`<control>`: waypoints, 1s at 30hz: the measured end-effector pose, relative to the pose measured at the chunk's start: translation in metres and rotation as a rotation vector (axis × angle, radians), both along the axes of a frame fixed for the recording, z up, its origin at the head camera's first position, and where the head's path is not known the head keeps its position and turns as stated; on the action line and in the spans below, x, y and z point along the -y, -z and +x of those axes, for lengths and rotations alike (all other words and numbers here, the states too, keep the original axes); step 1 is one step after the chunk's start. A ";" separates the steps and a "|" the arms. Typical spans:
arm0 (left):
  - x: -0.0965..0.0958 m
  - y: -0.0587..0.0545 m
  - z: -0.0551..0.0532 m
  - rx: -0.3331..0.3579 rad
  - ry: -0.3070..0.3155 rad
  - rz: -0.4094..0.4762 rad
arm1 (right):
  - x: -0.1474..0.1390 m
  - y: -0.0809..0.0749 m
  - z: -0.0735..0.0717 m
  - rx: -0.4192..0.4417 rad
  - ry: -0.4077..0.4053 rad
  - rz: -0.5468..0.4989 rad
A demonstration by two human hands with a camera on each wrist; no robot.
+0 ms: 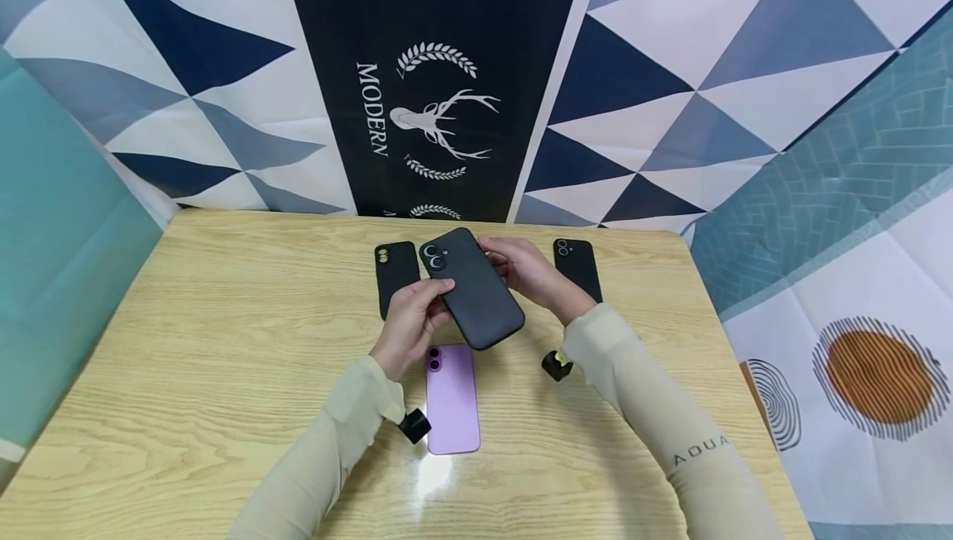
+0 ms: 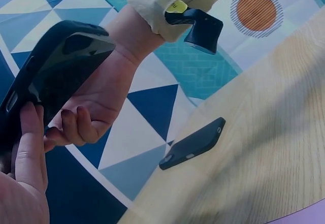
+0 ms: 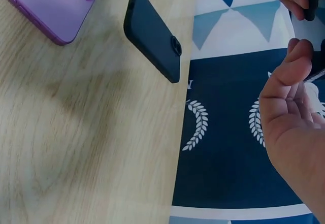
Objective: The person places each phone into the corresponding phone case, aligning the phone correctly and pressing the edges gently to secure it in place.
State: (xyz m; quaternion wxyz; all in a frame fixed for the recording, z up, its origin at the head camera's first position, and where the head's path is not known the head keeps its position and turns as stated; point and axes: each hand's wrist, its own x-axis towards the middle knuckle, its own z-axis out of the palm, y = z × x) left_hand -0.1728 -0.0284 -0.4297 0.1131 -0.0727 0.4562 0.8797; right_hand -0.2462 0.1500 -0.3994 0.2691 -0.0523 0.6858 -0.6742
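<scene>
Evidently, a pale wood-grained table (image 1: 186, 375) is backed by a hanging cloth (image 1: 476, 19), on which blue, grey and white triangles are printed either side of a dark band — a white stag's head and the word MODERN are shown there. The left side is closed off by a teal panel (image 1: 59, 259), and the right by a sheet (image 1: 826, 275) marked with an orange disc. Above the tabletop, a dark grey phone case (image 1: 480, 296) is held tilted between both hands: its lower left side is pinched by the left hand (image 1: 412, 317), the thumb laid across its back, and its upper right edge by the fingers of the right hand (image 1: 524, 267). Below it, a lilac phone (image 1: 454, 399) is laid flat, with bright glare cast on the wood at its near end — two black cases, left (image 1: 395, 275) and right (image 1: 577, 265), are set near the far edge
</scene>
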 end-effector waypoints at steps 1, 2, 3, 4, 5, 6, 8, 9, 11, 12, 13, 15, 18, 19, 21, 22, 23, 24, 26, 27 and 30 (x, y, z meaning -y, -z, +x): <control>0.000 0.000 0.000 0.000 0.011 -0.007 | 0.000 0.000 0.000 0.000 -0.007 -0.005; 0.000 0.000 0.000 0.000 0.021 -0.013 | 0.000 0.000 0.000 0.006 -0.008 -0.013; 0.000 0.000 0.000 0.000 0.030 -0.019 | 0.000 0.000 0.000 0.010 -0.008 -0.020; 0.000 0.000 0.000 0.000 0.036 -0.025 | 0.001 0.000 0.000 0.012 -0.009 -0.024; 0.000 0.000 0.000 -0.001 0.044 -0.028 | 0.000 0.001 0.001 0.013 -0.009 -0.029; 0.000 0.001 0.000 -0.001 0.050 -0.032 | 0.000 0.001 0.001 0.012 -0.010 -0.035; 0.000 0.001 0.000 0.001 0.062 -0.041 | 0.000 0.002 0.002 0.013 -0.010 -0.044; 0.000 0.001 0.000 0.004 0.065 -0.047 | 0.000 0.002 0.002 0.013 -0.011 -0.046; 0.001 0.001 0.000 0.009 0.072 -0.056 | 0.000 0.002 0.002 0.012 -0.012 -0.044; 0.001 0.001 0.000 0.014 0.074 -0.059 | 0.000 0.003 0.003 0.011 -0.011 -0.041; 0.001 0.001 0.000 0.020 0.077 -0.064 | 0.000 0.003 0.003 0.011 -0.009 -0.037; 0.002 0.001 -0.001 0.033 0.084 -0.075 | -0.001 0.003 0.003 0.011 -0.002 -0.025; 0.002 0.001 -0.001 0.052 0.097 -0.092 | -0.001 0.003 0.005 0.009 0.010 -0.014; 0.002 0.001 -0.001 0.058 0.101 -0.098 | -0.002 0.003 0.005 0.007 0.013 -0.012; 0.001 0.001 -0.002 0.065 0.109 -0.104 | -0.002 0.002 0.006 0.007 0.029 -0.014; 0.001 0.001 -0.002 0.067 0.113 -0.106 | -0.002 0.002 0.006 0.008 0.041 -0.017; 0.001 0.001 -0.003 0.068 0.114 -0.107 | -0.002 0.002 0.006 0.008 0.052 -0.019; 0.001 0.001 -0.003 0.069 0.115 -0.106 | -0.002 0.002 0.007 0.006 0.065 -0.023; 0.000 0.000 -0.004 0.069 0.115 -0.103 | -0.002 0.002 0.007 0.003 0.089 -0.037; 0.000 0.000 -0.004 0.069 0.116 -0.098 | -0.003 0.002 0.007 0.001 0.100 -0.043; 0.000 -0.001 -0.004 0.076 0.117 -0.074 | -0.003 0.003 0.008 -0.008 0.140 -0.068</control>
